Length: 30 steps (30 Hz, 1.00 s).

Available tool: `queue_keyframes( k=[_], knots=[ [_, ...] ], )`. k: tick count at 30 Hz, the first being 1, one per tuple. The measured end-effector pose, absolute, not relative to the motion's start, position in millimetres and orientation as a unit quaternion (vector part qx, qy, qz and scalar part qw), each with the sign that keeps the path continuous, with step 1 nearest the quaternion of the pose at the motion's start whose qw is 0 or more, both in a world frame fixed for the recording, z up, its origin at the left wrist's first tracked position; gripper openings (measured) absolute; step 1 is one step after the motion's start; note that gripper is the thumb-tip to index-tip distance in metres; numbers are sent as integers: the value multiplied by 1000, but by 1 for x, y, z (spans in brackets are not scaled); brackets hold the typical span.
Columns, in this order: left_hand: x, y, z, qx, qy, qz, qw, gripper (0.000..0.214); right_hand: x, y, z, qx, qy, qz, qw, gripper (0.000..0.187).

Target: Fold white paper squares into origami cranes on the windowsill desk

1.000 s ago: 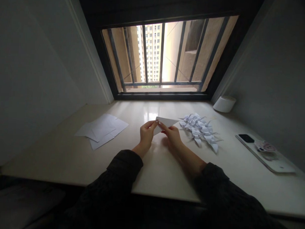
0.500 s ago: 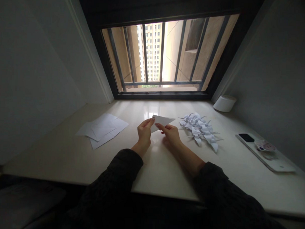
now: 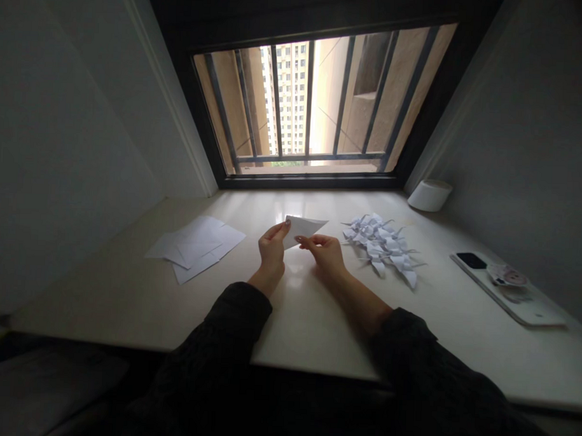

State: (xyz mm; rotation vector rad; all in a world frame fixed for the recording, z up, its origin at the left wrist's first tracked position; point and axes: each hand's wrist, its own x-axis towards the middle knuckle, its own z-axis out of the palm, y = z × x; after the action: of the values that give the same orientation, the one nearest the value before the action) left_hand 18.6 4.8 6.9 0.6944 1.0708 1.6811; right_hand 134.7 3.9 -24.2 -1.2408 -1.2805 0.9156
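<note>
Both hands hold a folded white paper triangle (image 3: pixel 304 227) a little above the pale desk (image 3: pixel 316 320), in the middle of the view. My left hand (image 3: pixel 272 250) pinches its left corner between thumb and fingertips. My right hand (image 3: pixel 325 251) pinches its lower edge just to the right. The paper's point aims right, toward a heap of several folded white paper cranes (image 3: pixel 381 248). Dark sleeves cover both forearms.
A loose stack of white paper sheets (image 3: pixel 194 246) lies at the left of the desk. A white phone with a sticker (image 3: pixel 507 286) lies at the right, and a white round container (image 3: pixel 430 195) stands at the back right. A barred window (image 3: pixel 314 104) is behind the desk.
Both hands and the folded paper have shifted slightly left and up. The grip is the same.
</note>
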Motion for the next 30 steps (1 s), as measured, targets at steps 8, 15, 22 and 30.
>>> queue_keyframes(
  k=[8, 15, 22, 30],
  knots=[
    [18, 5, 7, 303, 471, 691, 457, 29, 141, 7, -19, -545, -600, 314, 495, 37],
    [12, 10, 4, 299, 494, 677, 457, 30, 138, 13, -26, -473, -574, 425, 516, 36],
    [12, 9, 6, 402, 468, 634, 467, 39, 144, 13, -23, -509, -532, 404, 544, 37],
    [7, 13, -6, 527, 461, 523, 486, 38, 147, 9, -19, -486, -453, 448, 598, 36]
  ],
)
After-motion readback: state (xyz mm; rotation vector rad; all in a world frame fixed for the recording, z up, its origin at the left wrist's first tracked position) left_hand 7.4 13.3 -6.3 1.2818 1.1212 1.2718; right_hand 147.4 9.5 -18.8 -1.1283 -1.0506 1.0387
